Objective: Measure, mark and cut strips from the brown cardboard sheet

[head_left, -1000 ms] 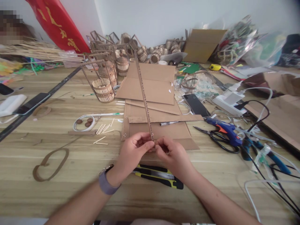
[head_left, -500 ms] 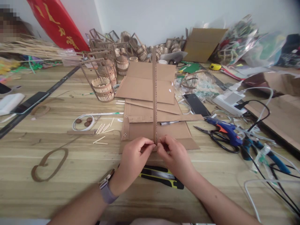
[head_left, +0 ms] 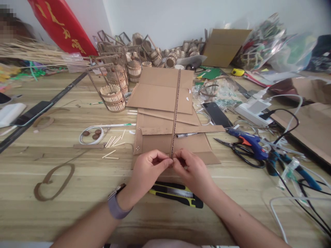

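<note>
Clock centred on the hands: my cardboard strip [head_left: 176, 110] runs toward 12 over cardboard sheets [head_left: 157, 94]. Left hand [head_left: 144, 169] and right hand [head_left: 194, 172] pinch its near end in their fingertips; held only there, it could twist or kink. Cutter [head_left: 173, 195] at 6 could get knocked by a wrist. Containers: clear bag [head_left: 262, 46] at 1-2, green and red stuff inside; slatted basket [head_left: 115, 105] at 10, I can't tell contents; white coil [head_left: 80, 138] at 9-10 rings brown beads [head_left: 97, 132].

Wood-grain table [head_left: 95, 193], flat cardboard sheets [head_left: 160, 91] at centre, black-handled scissors [head_left: 243, 154] beside blue glue gun [head_left: 249, 143], slatted baskets [head_left: 113, 97] toward rear.
</note>
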`<state>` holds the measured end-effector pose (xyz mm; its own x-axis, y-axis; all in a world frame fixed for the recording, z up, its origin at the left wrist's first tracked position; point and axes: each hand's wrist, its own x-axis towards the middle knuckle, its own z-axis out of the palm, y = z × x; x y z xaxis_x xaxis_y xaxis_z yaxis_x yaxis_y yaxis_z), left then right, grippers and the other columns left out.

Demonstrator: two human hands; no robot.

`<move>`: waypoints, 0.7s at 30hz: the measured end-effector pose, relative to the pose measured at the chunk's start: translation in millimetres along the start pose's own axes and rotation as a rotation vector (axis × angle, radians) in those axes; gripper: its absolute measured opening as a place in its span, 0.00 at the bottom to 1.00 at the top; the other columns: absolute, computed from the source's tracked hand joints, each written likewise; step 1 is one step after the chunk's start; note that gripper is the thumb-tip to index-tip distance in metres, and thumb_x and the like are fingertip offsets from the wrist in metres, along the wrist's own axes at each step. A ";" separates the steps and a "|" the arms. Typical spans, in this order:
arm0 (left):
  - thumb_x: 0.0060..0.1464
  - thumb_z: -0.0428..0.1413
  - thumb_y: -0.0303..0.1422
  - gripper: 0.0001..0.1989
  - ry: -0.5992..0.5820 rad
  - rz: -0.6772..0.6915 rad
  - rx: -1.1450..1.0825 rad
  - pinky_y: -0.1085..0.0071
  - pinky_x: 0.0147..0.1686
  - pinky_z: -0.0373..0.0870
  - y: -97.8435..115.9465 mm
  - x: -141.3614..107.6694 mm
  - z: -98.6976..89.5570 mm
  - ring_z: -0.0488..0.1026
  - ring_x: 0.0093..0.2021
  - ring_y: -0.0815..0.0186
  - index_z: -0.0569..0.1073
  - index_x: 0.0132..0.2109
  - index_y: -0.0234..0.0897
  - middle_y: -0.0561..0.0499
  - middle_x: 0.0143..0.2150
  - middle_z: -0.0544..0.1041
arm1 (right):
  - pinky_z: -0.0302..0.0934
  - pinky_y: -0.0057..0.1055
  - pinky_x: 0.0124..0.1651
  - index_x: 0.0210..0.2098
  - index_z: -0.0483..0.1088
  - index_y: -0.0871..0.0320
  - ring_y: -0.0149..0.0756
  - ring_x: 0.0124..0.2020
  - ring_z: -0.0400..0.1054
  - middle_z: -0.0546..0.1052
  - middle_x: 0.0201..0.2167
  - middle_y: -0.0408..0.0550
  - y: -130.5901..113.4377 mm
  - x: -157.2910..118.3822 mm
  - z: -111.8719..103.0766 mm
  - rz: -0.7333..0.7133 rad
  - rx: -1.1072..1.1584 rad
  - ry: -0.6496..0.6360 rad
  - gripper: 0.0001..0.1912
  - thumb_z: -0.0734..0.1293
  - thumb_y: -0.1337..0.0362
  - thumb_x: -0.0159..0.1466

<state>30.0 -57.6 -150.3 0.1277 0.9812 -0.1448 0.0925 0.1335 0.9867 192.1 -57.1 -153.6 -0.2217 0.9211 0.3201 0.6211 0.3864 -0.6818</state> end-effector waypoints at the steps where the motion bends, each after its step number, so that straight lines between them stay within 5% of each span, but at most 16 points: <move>1: 0.48 0.62 0.36 0.08 -0.010 -0.015 -0.014 0.72 0.33 0.72 0.2 0.5 -0.1 0.76 0.31 0.64 0.76 0.29 0.37 0.51 0.28 0.80 | 0.55 0.25 0.25 0.26 0.63 0.54 0.30 0.22 0.62 0.68 0.20 0.40 -0.3 0.3 -0.1 -0.007 -0.005 0.001 0.07 0.59 0.67 0.61; 6: 0.49 0.59 0.35 0.06 0.006 0.008 0.074 0.75 0.31 0.72 2.5 -1.1 1.1 0.76 0.30 0.67 0.75 0.31 0.37 0.52 0.28 0.79 | 0.54 0.25 0.24 0.26 0.61 0.54 0.30 0.21 0.61 0.68 0.20 0.39 -1.1 0.1 -0.2 -0.020 -0.028 -0.020 0.07 0.59 0.68 0.61; 21: 0.56 0.56 0.24 0.05 0.135 0.454 0.560 0.73 0.34 0.71 -7.8 -11.0 5.1 0.77 0.32 0.66 0.76 0.39 0.36 0.51 0.33 0.81 | 0.57 0.26 0.26 0.27 0.62 0.53 0.31 0.22 0.63 0.68 0.20 0.40 -0.9 -2.1 1.5 -0.050 -0.082 0.018 0.08 0.59 0.68 0.63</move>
<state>32.9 -70.2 -156.7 0.1539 0.9363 0.3158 0.5551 -0.3463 0.7563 190.8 -59.3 -154.6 -0.2411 0.8992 0.3650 0.6691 0.4264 -0.6086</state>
